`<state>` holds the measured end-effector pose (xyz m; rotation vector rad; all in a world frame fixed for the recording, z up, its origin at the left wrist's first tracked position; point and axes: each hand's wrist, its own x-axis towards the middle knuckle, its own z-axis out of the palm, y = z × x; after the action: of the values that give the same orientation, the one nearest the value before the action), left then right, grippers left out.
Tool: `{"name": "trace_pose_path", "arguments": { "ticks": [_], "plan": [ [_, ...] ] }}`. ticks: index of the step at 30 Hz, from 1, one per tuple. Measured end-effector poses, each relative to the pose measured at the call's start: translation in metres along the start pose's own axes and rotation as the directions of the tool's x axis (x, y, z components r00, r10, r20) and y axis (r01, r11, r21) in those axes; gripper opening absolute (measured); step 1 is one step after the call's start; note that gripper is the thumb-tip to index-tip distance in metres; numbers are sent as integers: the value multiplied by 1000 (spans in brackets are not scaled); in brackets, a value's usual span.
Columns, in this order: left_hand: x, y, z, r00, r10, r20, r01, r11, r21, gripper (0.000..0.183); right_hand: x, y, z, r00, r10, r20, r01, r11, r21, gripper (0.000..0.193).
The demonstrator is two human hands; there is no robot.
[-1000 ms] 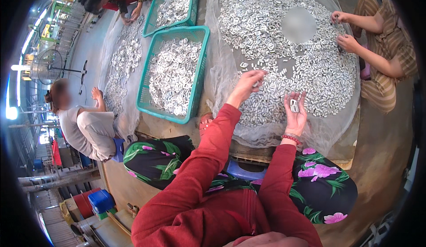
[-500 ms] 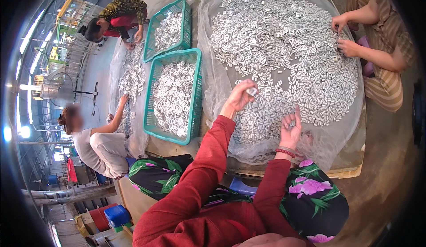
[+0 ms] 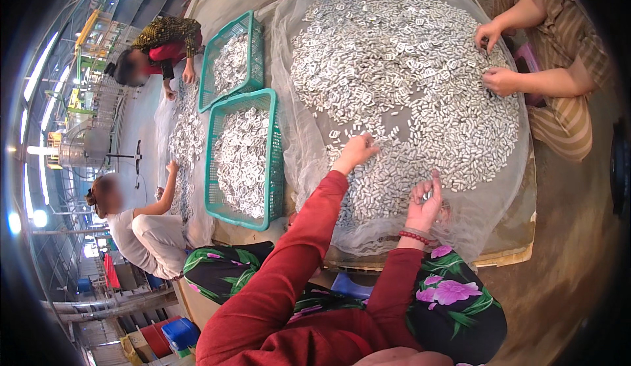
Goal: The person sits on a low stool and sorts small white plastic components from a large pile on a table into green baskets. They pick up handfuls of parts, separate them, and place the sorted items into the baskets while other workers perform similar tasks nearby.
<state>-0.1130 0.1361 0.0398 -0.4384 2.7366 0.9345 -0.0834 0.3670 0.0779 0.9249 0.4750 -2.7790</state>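
Translucent mesh point(image 3: 501, 202) lies beneath a spread pile point(image 3: 453, 113) of silvery pieces, any lettering on them too small to read. Left of the pile stands a green basket point(image 3: 275, 169). Over the pile's near-left part, the left hand point(image 3: 357, 152) bends its fingers; I cannot tell whether they hold anything. At the pile's near edge, the right hand point(image 3: 424, 207), its grip half curled, has hold of a metal piece point(image 3: 427, 196).

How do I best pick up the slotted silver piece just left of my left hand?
I'd pinch the slotted silver piece by its outer edges, coming from above with your left hand. It seems to lie flat, and bare grey surface shows beside it, leaving room for a fingertip.
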Motion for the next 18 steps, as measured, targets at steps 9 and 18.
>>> {"name": "trace_pose_path", "arguments": {
  "ticks": [9,18],
  "plan": [
    [-24,-17,-48,993,28,117,-76,902,425,29,-16,-17,27,999,8,49,0,985,-170,21],
    [-3,37,-68,987,162,19,27,-45,-999,27,-12,-31,18,987,79,139,-97,987,126,24]
  ]
}}
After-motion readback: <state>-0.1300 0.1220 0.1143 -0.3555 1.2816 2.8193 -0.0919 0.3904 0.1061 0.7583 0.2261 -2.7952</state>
